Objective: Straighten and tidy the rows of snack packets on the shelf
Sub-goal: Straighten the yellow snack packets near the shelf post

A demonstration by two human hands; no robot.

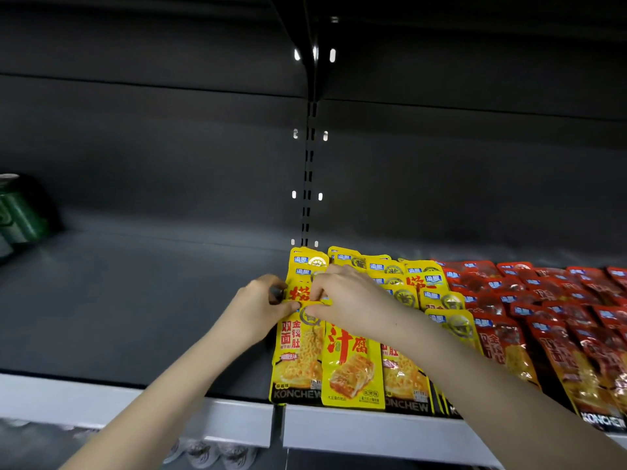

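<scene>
The left hand (268, 300) and right hand (349, 300) both pinch the yellow packet (298, 357) by its top edge; its length runs back between their wrists.

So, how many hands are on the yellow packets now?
2. The left hand pinches a yellow packet at the far left; the right hand pinches seemingly the same packet.

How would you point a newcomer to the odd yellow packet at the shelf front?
On the grey shelf, find the block of yellow packets left of the red packets. At its front edge, below the right hand, lies the odd packet. It alone pictures a pale block and lacks the black bottom band of its neighbours.
</scene>
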